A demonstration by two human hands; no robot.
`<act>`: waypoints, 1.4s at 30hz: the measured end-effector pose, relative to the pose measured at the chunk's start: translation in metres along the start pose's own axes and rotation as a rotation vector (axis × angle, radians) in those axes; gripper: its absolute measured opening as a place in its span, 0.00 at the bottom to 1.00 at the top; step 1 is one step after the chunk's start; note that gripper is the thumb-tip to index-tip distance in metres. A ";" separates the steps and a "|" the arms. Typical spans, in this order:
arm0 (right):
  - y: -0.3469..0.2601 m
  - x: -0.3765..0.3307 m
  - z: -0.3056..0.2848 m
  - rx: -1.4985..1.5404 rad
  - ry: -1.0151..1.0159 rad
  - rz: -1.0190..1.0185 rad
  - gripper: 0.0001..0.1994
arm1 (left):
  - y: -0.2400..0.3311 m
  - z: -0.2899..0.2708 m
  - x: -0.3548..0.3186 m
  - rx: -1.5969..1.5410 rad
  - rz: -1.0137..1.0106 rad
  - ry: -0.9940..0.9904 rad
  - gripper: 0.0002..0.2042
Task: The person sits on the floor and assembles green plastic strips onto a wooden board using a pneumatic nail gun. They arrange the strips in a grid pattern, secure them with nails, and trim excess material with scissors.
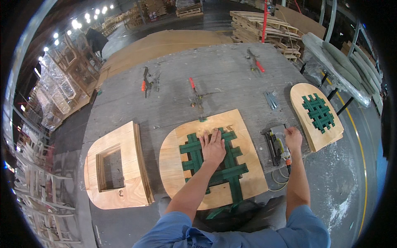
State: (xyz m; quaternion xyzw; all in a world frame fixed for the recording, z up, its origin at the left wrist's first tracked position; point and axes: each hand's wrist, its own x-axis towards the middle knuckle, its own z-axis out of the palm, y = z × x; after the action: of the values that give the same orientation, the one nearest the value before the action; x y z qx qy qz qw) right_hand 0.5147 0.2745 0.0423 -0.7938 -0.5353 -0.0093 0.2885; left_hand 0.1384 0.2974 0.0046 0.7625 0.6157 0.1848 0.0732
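Note:
A plywood seat panel (178, 173) with green woven webbing (231, 171) across its opening lies in front of me on the grey workbench (223, 74). My left hand (213, 145) presses flat on the webbing near the panel's far edge, fingers spread. My right hand (292, 138) rests on a staple gun (279, 146) lying on the bench just right of the panel. Whether the fingers are closed around the gun is unclear. Its hose runs off the bench edge toward me.
A stack of bare seat frames (120, 165) with square openings lies at left. A finished webbed seat (316, 115) lies at right. Orange-handled clamps (144, 82) and strips of staples (271, 99) lie farther back. Pallets (264, 27) and chair frames (74, 62) stand beyond.

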 end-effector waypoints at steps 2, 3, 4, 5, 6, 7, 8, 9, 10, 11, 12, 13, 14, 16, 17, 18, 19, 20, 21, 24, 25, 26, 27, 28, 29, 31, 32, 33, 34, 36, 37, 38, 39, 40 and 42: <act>0.018 -0.007 -0.010 -0.197 -0.143 0.077 0.20 | 0.001 -0.001 -0.001 0.001 -0.009 -0.007 0.26; 0.019 -0.007 -0.011 -0.160 -0.185 0.058 0.22 | 0.002 -0.002 0.000 0.006 -0.011 -0.013 0.26; 0.020 -0.005 -0.012 -0.125 -0.228 0.037 0.24 | 0.003 -0.002 0.000 0.002 -0.008 -0.011 0.26; 0.020 -0.004 -0.013 -0.091 -0.270 0.017 0.26 | 0.005 -0.002 0.000 -0.004 -0.004 -0.009 0.26; 0.014 0.000 -0.012 -0.128 -0.352 0.022 0.27 | 0.003 -0.003 0.000 0.001 -0.006 -0.007 0.26; 0.003 0.006 -0.009 -0.160 -0.439 0.021 0.28 | 0.000 -0.004 -0.001 0.013 -0.012 -0.006 0.26; -0.006 0.008 -0.007 -0.193 -0.526 0.020 0.29 | -0.002 -0.005 -0.002 0.025 -0.017 -0.006 0.25; -0.006 0.008 -0.008 -0.130 -0.483 0.027 0.29 | -0.002 -0.005 -0.002 0.020 -0.014 -0.002 0.25; -0.006 0.006 -0.006 -0.066 -0.442 0.034 0.29 | -0.002 -0.005 -0.002 0.016 -0.013 0.003 0.25; -0.006 0.003 -0.004 -0.001 -0.400 0.041 0.29 | -0.003 -0.005 -0.002 0.014 -0.011 0.008 0.25; -0.003 0.004 -0.006 0.012 -0.391 0.060 0.29 | -0.001 -0.004 -0.001 -0.001 -0.004 0.015 0.25; 0.000 0.005 -0.008 0.022 -0.380 0.079 0.28 | 0.002 -0.003 0.000 -0.009 0.003 0.034 0.25; 0.005 0.005 -0.013 0.031 -0.367 0.100 0.28 | 0.005 -0.001 0.000 -0.018 0.012 0.053 0.25; -0.002 0.001 -0.016 0.020 -0.340 0.048 0.26 | 0.001 -0.002 0.001 -0.012 0.009 0.075 0.25; -0.006 0.000 -0.018 0.011 -0.322 0.024 0.26 | 0.001 -0.002 0.002 -0.013 0.012 0.078 0.25; -0.016 0.000 -0.021 0.111 -0.358 0.105 0.25 | -0.002 -0.002 0.002 -0.013 0.008 0.079 0.24; -0.028 -0.003 -0.022 0.218 -0.398 0.188 0.24 | -0.005 -0.003 0.001 0.000 -0.006 0.061 0.25; -0.041 -0.006 -0.024 0.323 -0.438 0.271 0.25 | -0.009 -0.005 0.001 0.013 -0.020 0.044 0.25; -0.051 -0.009 -0.030 0.696 -0.587 0.295 0.24 | -0.011 -0.007 0.000 0.017 -0.033 0.027 0.25; -0.066 -0.017 -0.048 0.930 -0.529 0.408 0.23 | 0.001 -0.010 0.003 -0.033 -0.001 -0.018 0.25; -0.092 -0.018 -0.050 0.945 -0.587 0.456 0.21 | -0.009 -0.011 0.000 -0.008 -0.015 -0.006 0.25; -0.113 -0.019 -0.050 0.991 -0.634 0.516 0.20 | -0.014 -0.011 -0.002 0.000 -0.015 0.009 0.25; -0.131 -0.019 -0.051 1.032 -0.674 0.578 0.20 | -0.017 -0.010 -0.002 0.004 -0.011 0.024 0.25; -0.145 -0.020 -0.049 1.071 -0.706 0.643 0.20 | -0.016 -0.010 -0.002 -0.019 -0.010 0.035 0.25; -0.161 -0.022 -0.042 1.059 -0.730 0.587 0.19 | -0.017 -0.010 -0.003 -0.040 -0.011 0.046 0.25; -0.190 -0.029 -0.026 1.080 -0.795 0.497 0.18 | -0.016 -0.009 -0.003 -0.074 0.000 0.066 0.25; -0.207 -0.033 -0.013 1.012 -0.721 0.537 0.18 | -0.017 -0.008 -0.003 -0.081 0.009 0.076 0.25; -0.221 -0.035 -0.002 0.985 -0.756 0.516 0.18 | -0.018 -0.008 -0.004 -0.088 0.015 0.085 0.25; -0.229 -0.036 0.008 0.956 -0.785 0.497 0.18 | -0.017 -0.008 -0.004 -0.089 0.023 0.084 0.25; -0.241 -0.034 0.022 0.912 -0.843 0.484 0.17 | -0.017 -0.008 -0.004 -0.087 0.036 0.089 0.25; -0.246 -0.032 0.028 0.890 -0.873 0.474 0.17 | -0.018 -0.008 -0.004 -0.080 0.040 0.102 0.25; -0.250 -0.031 0.033 0.884 -0.874 0.457 0.17 | -0.018 -0.008 -0.004 -0.073 0.045 0.116 0.25; -0.253 -0.029 0.036 0.877 -0.876 0.445 0.17 | -0.018 -0.008 -0.003 -0.066 0.051 0.125 0.25; -0.255 -0.029 0.040 0.870 -0.876 0.432 0.17 | -0.019 -0.008 -0.004 -0.064 0.049 0.120 0.24; -0.261 -0.027 0.044 0.819 -0.887 0.421 0.16 | -0.021 -0.007 -0.005 -0.058 0.043 0.111 0.24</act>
State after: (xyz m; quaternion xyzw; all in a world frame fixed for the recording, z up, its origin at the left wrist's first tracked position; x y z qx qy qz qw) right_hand 0.2672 0.3401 0.1136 -0.6357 -0.3968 0.5824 0.3150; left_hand 0.1160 0.2969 0.0034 0.7617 0.5966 0.2463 0.0571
